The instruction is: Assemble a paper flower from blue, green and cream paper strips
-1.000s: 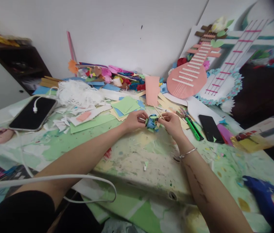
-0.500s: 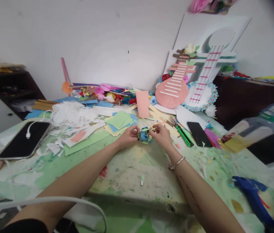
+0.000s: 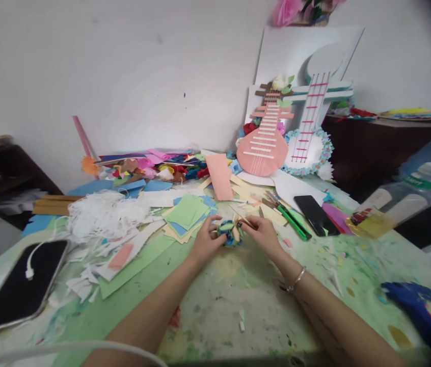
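Over the middle of the table, my left hand (image 3: 207,238) grips the left side of a small paper flower (image 3: 231,233) with blue, green and cream petals. From the right, my right hand (image 3: 262,233) has its fingers closed around a thin pale stick (image 3: 237,212), whose end points up and to the left. The fingertips of that hand are close against the flower's right edge; whether they touch it is too small to tell. Behind the hands lie a stack of green, blue and cream paper squares (image 3: 187,211) and an upright pink paper piece (image 3: 219,177).
A green utility knife (image 3: 294,223) and a black phone (image 3: 316,215) lie to the right, with a plastic bottle (image 3: 410,196) and a blue glue gun (image 3: 414,308) beyond. At left are white shreds (image 3: 103,214) and a large phone (image 3: 24,285). Paper lutes (image 3: 263,150) lean at the back.
The camera view has shifted, so the hands and table sit lower in the picture. The flower appears turned, with a cream petal showing more on its right side. Both hands keep their holds.
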Available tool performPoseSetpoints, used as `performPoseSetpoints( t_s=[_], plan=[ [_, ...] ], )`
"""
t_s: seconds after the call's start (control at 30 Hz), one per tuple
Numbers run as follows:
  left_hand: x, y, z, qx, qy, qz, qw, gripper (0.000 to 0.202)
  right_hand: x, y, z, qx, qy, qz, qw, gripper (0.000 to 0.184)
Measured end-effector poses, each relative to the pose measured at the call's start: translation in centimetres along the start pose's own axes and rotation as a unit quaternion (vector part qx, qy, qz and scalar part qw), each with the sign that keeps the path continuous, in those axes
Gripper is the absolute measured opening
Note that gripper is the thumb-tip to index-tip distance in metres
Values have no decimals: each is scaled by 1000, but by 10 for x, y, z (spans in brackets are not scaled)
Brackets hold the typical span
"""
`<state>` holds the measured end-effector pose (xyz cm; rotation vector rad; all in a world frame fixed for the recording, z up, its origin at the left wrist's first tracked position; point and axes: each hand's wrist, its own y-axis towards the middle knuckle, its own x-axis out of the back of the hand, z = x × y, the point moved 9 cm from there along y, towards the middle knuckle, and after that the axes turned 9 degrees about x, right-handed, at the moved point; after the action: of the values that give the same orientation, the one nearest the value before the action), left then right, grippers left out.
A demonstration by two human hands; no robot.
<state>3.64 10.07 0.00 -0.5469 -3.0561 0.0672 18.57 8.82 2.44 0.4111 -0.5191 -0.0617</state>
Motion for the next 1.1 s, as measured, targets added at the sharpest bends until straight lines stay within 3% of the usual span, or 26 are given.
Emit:
performPoseSetpoints(
  t_s=[0.2,0.33,0.47,0.57,0.73,0.83,0.93,1.1],
  plan=[
    [-22,-8,-5,-51,150,83,984,16,-18,-8,1,-18,7,61,998,15],
    [-26,-6,5,-35,165,80,982,15,-21,-9,-3,-20,-25,88,996,15],
    [-23,-3,8,-10,160,69,985,18,-1,-4,0,0,-92,36,995,16],
    [-30,-3,5,-12,170,94,981,20,10,-1,4,12,-105,8,994,18],
    [-46,-6,3,-38,218,113,969,30,3,-1,-3,-22,-188,81,979,18],
    [-47,-4,10,-9,187,94,978,25,-5,-6,-12,-66,-175,141,972,18],
    [-43,-3,20,45,97,78,991,28,-14,-10,-11,-68,-118,182,974,15],
    [-39,-3,24,76,13,107,991,32,-23,-15,-8,-73,-82,208,972,14]
  ],
)
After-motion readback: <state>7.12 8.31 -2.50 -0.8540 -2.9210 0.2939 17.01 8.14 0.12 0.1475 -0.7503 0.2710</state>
